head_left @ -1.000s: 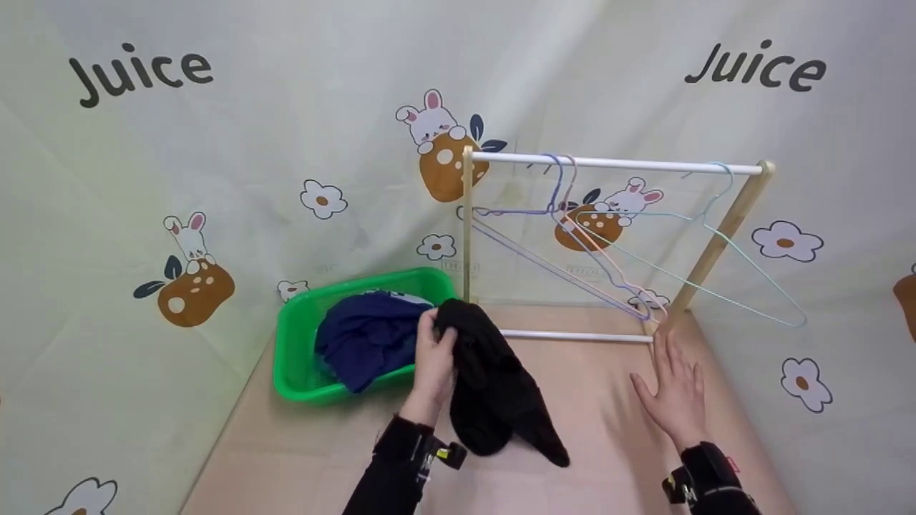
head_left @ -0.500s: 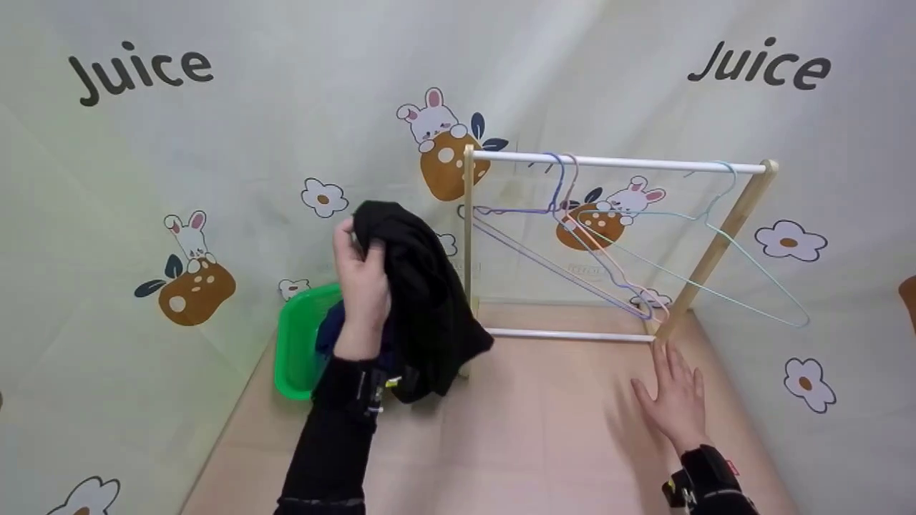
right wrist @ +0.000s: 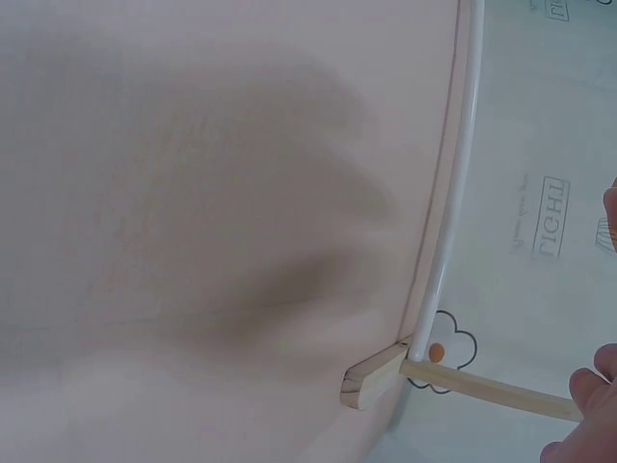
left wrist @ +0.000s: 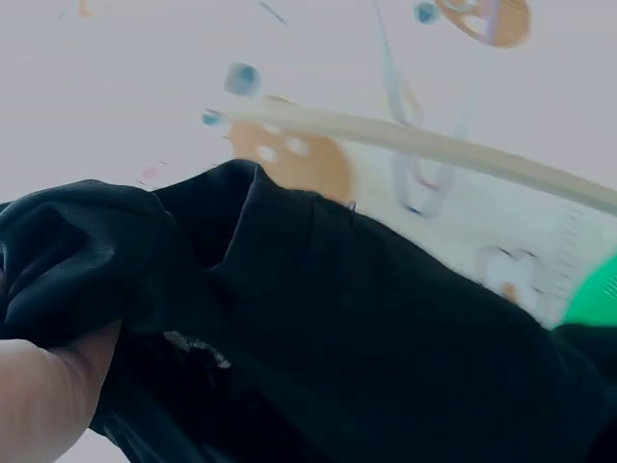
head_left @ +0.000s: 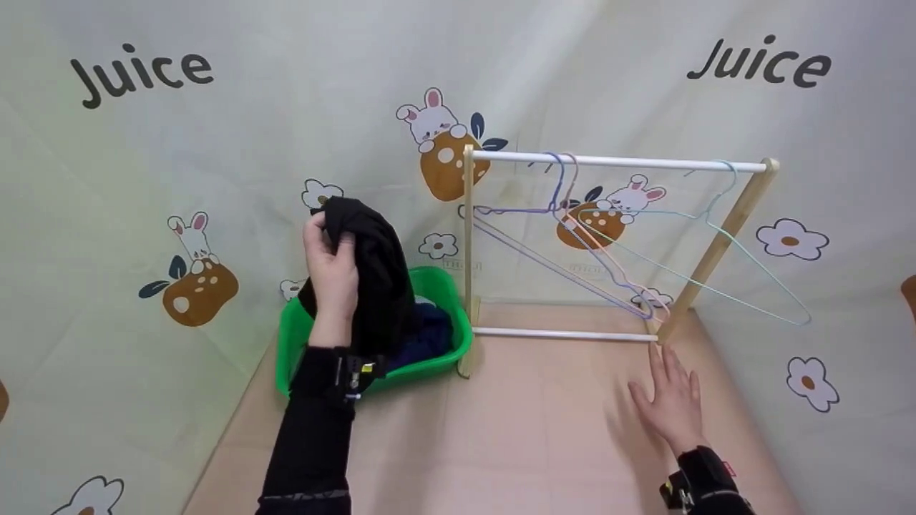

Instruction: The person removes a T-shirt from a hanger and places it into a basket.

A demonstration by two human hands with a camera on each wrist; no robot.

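Note:
My left hand [head_left: 333,275] grips a bunched black garment [head_left: 372,272] by its upper edge. The cloth hangs down over the green basket [head_left: 461,343], in front of a dark blue garment [head_left: 429,332] lying in it. Dark folds of the black garment [left wrist: 337,328] fill much of the left wrist view, with part of my thumb [left wrist: 48,391] against them. To the right, my right hand [head_left: 671,404] is held with fingers spread, near the foot of the clothes rack [head_left: 615,162], holding nothing. Whether its fingertips touch the rack, I cannot tell.
On the rack's white top bar hang a blue hanger [head_left: 554,186], a pink hanger [head_left: 619,275] and a mint green hanger [head_left: 758,261]. The rack's left post stands right beside the basket. A printed curtain [head_left: 250,143] surrounds the pale table [head_left: 529,429].
My left hand has carried the black garment up and left, from in front of the rack to over the basket. My right hand has stayed nearly still.

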